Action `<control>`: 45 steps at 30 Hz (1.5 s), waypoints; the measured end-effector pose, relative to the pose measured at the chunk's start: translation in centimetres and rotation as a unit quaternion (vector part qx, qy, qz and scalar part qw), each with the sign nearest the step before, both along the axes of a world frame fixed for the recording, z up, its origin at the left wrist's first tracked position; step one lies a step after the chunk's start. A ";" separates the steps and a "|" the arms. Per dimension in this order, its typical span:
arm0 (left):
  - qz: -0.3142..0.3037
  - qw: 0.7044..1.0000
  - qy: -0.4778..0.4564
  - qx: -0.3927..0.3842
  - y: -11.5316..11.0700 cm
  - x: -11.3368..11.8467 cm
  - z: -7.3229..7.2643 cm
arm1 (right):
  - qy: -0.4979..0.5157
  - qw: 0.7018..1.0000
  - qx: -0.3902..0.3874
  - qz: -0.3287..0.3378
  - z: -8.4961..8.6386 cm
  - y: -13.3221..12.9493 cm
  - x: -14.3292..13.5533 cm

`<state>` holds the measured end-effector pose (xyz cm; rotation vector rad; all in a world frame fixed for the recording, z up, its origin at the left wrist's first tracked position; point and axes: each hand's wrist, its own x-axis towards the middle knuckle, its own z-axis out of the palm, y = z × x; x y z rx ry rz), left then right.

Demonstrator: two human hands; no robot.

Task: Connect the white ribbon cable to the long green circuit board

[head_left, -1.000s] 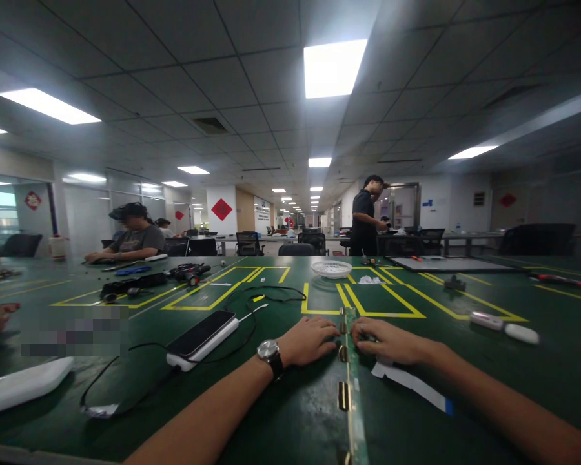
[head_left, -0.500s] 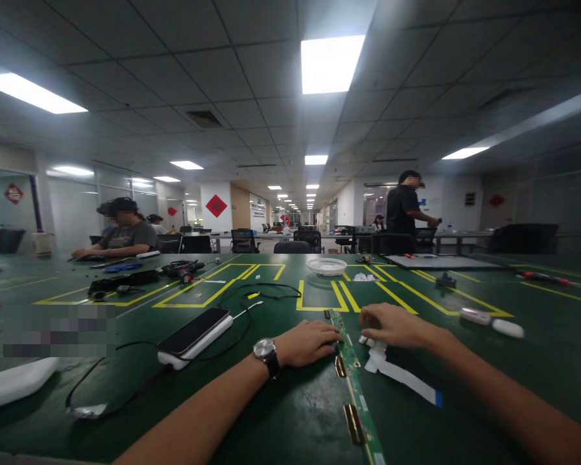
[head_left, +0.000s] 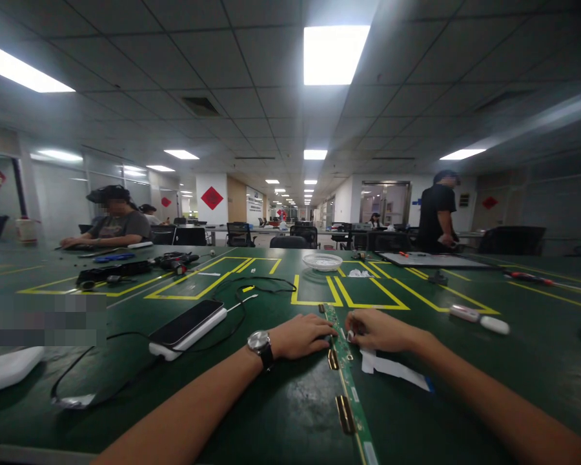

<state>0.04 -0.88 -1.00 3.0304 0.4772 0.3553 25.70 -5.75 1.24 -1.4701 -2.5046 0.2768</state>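
A long, narrow green circuit board (head_left: 349, 374) lies on the table, running away from me, with gold-coloured flex tabs along its left edge. My left hand (head_left: 303, 337), with a watch on the wrist, lies flat beside the board, its outstretched fingertips touching the left edge. On the other side my right hand (head_left: 375, 329) pinches the end of a white ribbon cable (head_left: 401, 372) at the board's right edge. That cable trails to the right across the tabletop and ends in a blue tip. My fingers partly hide the pinched end, so I cannot tell whether it sits in a connector.
Left of my hands, a phone (head_left: 188, 323) lies on a white block with a black cable. A white basket (head_left: 322, 261) stands farther back. White cylindrical items (head_left: 479, 318) lie at right. Dark parts (head_left: 126, 271) are at back left. One person sits at left; another stands at back right.
My right hand has moved left to the board's edge, bringing the ribbon cable's end with it. My left hand stays on the board. The person at back right has shifted rightward.
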 end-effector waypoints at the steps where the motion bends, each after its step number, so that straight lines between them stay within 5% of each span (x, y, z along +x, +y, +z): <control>1: 0.000 1.000 0.001 0.000 0.0 0.0 0.0 | -0.001 1.000 0.005 -0.001 -0.1 0.1 0.1; 11: -0.004 1.000 -0.003 -0.004 0.1 0.0 -0.1 | -0.011 0.999 0.036 -0.011 -0.4 -0.1 -0.4; 22: 0.008 1.000 0.006 -0.019 -0.4 0.2 0.1 | 0.044 0.996 0.048 0.061 -1.0 0.4 -0.1; 35: 0.006 0.999 0.003 -0.045 -0.4 0.1 -0.1 | 0.053 0.997 0.039 0.032 -1.2 0.5 -0.2; 45: 0.034 0.997 -0.046 0.055 -0.8 0.2 0.7 | 0.061 0.988 0.111 0.094 -0.4 0.0 -0.6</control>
